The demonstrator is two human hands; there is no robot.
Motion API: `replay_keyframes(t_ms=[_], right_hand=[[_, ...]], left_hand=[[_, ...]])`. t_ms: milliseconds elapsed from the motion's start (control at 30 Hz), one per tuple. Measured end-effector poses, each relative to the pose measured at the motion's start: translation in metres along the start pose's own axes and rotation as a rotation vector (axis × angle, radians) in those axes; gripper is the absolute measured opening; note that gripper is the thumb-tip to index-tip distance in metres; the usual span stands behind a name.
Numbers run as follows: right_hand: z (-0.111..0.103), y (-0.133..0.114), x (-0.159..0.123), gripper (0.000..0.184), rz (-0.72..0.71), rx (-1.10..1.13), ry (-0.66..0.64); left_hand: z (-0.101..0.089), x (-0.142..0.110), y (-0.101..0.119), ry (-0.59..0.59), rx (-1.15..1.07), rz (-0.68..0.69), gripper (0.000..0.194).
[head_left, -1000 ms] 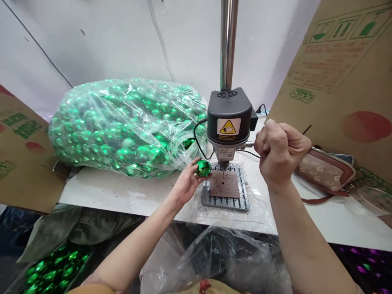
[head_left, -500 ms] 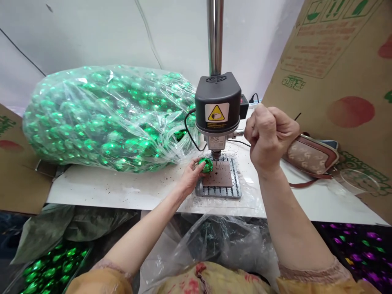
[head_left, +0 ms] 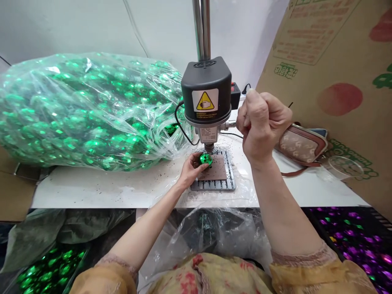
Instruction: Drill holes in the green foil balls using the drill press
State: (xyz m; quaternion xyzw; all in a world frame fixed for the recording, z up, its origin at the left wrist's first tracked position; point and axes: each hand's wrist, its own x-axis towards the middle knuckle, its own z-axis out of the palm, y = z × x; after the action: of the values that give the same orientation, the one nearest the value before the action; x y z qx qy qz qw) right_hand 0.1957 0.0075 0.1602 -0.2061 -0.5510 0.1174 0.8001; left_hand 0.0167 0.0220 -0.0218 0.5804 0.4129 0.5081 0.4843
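Observation:
A small black bench drill press (head_left: 206, 92) stands in the middle on a white table, a hand-warning label on its motor housing. My left hand (head_left: 192, 170) pinches a shiny green mirrored ball (head_left: 205, 160) just below the drill chuck (head_left: 209, 147). Under the ball lies a brown square board (head_left: 218, 169) on the slotted metal base (head_left: 231, 182). My right hand (head_left: 263, 124) is closed in a fist around the drill press's feed handle (head_left: 232, 123), whose grip end is hidden by the fingers.
A big clear bag of green balls (head_left: 88, 114) lies left of the drill. On the right are a patterned purse (head_left: 301, 143), a clear plastic cup (head_left: 347, 167) and a cardboard box (head_left: 330, 53). Below the table sit green balls (head_left: 53, 267) and purple balls (head_left: 358, 241).
My left hand has brought the green ball inward over the board, under the chuck. My right hand stays on the handle. The whole view has shifted slightly.

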Motion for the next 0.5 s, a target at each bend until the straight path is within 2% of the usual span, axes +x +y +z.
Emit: replay_keyframes(t_ms=[167,367,500], right_hand=[[0.001,-0.001,0.0,0.049,0.01,0.061,0.007],[0.002,-0.005,-0.001,0.052,0.073,-0.081,0.008],[0.002,-0.007,-0.001,0.052,0.107,-0.04,0.034]], left_hand=[[0.001,0.001,-0.003,-0.042,0.091,0.067,0.062],[0.007,-0.005,-0.003,-0.08,0.134,0.083,0.063],[0.016,-0.011,0.0,-0.067,0.151,0.087,0.051]])
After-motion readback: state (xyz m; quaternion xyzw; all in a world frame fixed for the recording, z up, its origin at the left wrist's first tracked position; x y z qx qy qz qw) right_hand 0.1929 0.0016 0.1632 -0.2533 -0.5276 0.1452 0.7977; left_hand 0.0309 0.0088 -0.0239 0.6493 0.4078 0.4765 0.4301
